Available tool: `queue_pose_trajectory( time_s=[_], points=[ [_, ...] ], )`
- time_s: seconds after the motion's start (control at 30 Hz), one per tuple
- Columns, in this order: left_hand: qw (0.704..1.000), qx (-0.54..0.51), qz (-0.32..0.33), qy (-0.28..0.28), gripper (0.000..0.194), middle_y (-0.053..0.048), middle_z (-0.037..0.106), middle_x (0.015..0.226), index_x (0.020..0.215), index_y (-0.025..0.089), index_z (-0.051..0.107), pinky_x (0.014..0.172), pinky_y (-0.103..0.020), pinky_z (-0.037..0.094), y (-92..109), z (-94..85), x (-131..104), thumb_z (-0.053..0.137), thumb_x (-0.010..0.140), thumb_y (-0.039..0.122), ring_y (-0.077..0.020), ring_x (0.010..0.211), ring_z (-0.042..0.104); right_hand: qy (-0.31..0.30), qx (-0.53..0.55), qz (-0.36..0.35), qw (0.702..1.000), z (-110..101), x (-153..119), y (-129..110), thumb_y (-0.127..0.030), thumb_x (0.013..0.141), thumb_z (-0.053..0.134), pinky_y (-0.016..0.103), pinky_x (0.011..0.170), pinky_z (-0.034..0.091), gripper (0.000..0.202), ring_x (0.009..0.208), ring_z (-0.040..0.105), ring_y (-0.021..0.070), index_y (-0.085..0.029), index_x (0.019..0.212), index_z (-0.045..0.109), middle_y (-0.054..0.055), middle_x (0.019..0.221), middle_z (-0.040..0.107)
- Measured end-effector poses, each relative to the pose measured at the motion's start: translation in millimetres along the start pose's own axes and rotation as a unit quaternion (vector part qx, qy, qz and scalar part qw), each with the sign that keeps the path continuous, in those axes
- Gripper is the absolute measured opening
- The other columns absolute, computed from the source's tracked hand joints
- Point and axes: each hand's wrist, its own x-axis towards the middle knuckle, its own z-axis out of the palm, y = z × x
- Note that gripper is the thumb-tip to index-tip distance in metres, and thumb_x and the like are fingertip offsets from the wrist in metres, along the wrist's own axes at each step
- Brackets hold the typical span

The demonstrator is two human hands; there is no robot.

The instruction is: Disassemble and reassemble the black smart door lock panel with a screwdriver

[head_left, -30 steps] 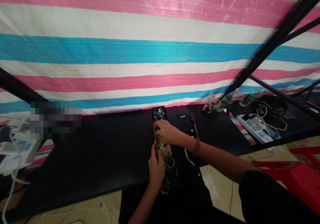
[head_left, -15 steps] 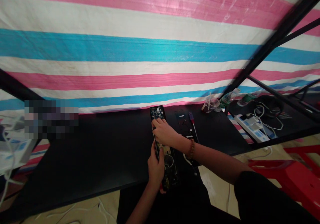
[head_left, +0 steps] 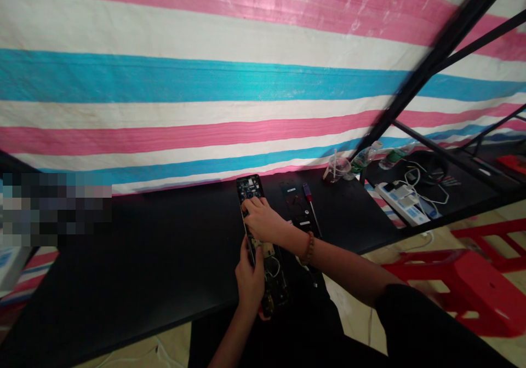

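A long black device with exposed circuit boards lies over the front part of the black table, its near end past the table's edge. My left hand grips its left side, thumb on top. Over its upper half rests my right hand, fingers bent together on the inside; whatever the fingertips pinch is hidden. A white wire loops at the lower part of the device. To the right lie a dark flat panel with white labels and a screwdriver with a purple and red handle.
A plastic cup and clear bottles stand at the back right. Beyond the black frame is a white power strip with cables. Red stools are at the right. A striped sheet hangs behind the table.
The view has turned slightly right, so most things sit further left in the picture. Both hands keep nearly the same place on the device.
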Motion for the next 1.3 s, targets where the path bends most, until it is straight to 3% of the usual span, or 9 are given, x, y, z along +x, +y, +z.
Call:
queue_pose_trajectory(
  time_s=[0.23, 0.7, 0.97, 1.3],
  points=[
    [1.0, -0.006, 0.001, -0.002, 0.059, -0.014, 0.073, 0.12, 0.146, 0.017, 0.046, 0.091, -0.038, 0.055, 0.5, -0.2, -0.6, 0.051, 0.096, 0.048, -0.0276, 0.109, 0.071, -0.024, 0.002, -0.018, 1.0, -7.1, 1.3, 4.2, -0.014, 0.089, 0.06, 0.045, 0.09, 0.041, 0.015, 0.109, 0.046, 0.0301, -0.014, 0.088, 0.075, 0.016, 0.118, 0.057],
    [1.0, -0.004, -0.006, -0.002, 0.061, -0.015, 0.073, 0.12, 0.146, 0.016, 0.047, 0.09, -0.038, 0.055, 3.5, -0.4, -1.4, 0.049, 0.096, 0.049, -0.0277, 0.107, 0.072, 0.025, 0.024, -0.017, 0.999, 10.6, -5.6, 9.1, -0.02, 0.095, 0.057, 0.044, 0.094, 0.038, 0.018, 0.115, 0.045, 0.0289, -0.016, 0.092, 0.075, 0.014, 0.126, 0.056],
    [1.0, -0.001, -0.004, -0.003, 0.063, -0.015, 0.074, 0.117, 0.147, 0.015, 0.046, 0.086, -0.038, 0.056, 4.5, -1.4, -2.6, 0.049, 0.095, 0.052, -0.0285, 0.104, 0.073, 0.058, 0.052, -0.024, 0.997, 8.6, -13.5, 13.6, -0.022, 0.094, 0.062, 0.042, 0.095, 0.041, 0.014, 0.114, 0.047, 0.0269, -0.017, 0.093, 0.074, 0.013, 0.13, 0.053],
    [1.0, -0.013, 0.0, -0.002, 0.064, -0.016, 0.073, 0.12, 0.147, 0.016, 0.045, 0.087, -0.038, 0.056, 1.5, -0.3, -1.6, 0.05, 0.095, 0.052, -0.0289, 0.107, 0.072, 0.049, 0.013, -0.046, 0.998, 14.0, -14.8, 7.5, -0.018, 0.093, 0.061, 0.042, 0.094, 0.041, 0.013, 0.113, 0.047, 0.0279, -0.015, 0.088, 0.073, 0.013, 0.128, 0.055]
  ],
)
